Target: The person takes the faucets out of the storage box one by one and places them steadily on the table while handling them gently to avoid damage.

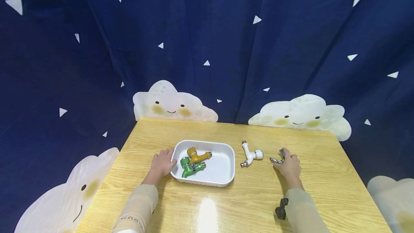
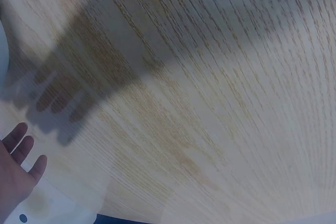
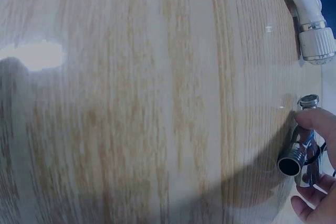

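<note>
A white plastic tray [image 1: 220, 166] holds a yellow faucet [image 1: 196, 156] and a green faucet [image 1: 191, 168], which lie against each other at its left end. My left hand [image 1: 162, 162] is at the tray's left rim, thumb at the edge. In the left wrist view its fingers [image 2: 23, 149] look extended and apart. To the right of the tray lies a white faucet [image 1: 250, 155] with a white knob. My right hand [image 1: 290, 166] grips a chrome faucet [image 3: 303, 153] between thumb and fingers, close over the table; its threaded end shows in the right wrist view.
The wooden table [image 1: 245, 204] reflects a bright glare near its front. Behind it hangs a dark blue curtain [image 1: 207, 28] with white triangles and smiling clouds. A black strap mount [image 1: 282, 209] sits at my right wrist.
</note>
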{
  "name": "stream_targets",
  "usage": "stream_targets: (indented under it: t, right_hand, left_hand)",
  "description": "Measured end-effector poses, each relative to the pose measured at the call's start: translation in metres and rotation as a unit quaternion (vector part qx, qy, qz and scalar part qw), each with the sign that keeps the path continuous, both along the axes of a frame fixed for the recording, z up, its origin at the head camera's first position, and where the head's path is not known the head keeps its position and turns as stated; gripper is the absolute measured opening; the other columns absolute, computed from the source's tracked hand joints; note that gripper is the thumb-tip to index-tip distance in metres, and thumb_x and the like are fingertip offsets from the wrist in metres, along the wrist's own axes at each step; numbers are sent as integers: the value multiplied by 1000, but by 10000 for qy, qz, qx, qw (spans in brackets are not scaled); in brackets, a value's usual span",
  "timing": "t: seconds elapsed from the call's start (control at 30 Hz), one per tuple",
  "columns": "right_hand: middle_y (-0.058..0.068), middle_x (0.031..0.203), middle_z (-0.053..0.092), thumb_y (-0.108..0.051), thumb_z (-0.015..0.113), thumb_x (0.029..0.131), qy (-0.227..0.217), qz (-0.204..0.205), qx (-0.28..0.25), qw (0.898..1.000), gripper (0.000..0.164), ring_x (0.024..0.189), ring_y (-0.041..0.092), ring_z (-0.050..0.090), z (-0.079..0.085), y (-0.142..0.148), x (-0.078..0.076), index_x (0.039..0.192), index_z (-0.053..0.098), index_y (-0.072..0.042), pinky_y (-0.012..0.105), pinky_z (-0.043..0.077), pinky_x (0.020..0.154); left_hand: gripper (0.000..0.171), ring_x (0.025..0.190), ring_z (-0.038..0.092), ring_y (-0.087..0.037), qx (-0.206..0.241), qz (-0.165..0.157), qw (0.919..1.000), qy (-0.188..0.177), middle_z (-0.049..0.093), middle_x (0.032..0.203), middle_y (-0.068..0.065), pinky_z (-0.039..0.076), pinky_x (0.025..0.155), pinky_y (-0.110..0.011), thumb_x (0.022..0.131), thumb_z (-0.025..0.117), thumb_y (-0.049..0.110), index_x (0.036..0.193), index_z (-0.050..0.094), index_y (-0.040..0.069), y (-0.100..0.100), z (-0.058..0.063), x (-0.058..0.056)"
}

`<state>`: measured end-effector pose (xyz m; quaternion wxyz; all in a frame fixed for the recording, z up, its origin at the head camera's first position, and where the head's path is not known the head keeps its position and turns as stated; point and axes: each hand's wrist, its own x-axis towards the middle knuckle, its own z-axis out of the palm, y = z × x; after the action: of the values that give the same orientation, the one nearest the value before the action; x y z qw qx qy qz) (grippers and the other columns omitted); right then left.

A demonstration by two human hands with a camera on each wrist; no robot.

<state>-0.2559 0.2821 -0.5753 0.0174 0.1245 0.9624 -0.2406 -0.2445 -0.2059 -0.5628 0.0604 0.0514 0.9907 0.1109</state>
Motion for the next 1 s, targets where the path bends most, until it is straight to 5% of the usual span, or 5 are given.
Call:
stream_targets:
  t: [1.0]
  right_hand:
    - [35,125,30,-32,69,76,73,35,25,10000,84,109,52,33,-2,-1,1,142,20,-11,63,32,84]
  left_hand:
    - [58,119,41,-33,-6,42,10000,-88,47,131,-16,33,94,-55,88,42,37,138,36,7,0,3,1]
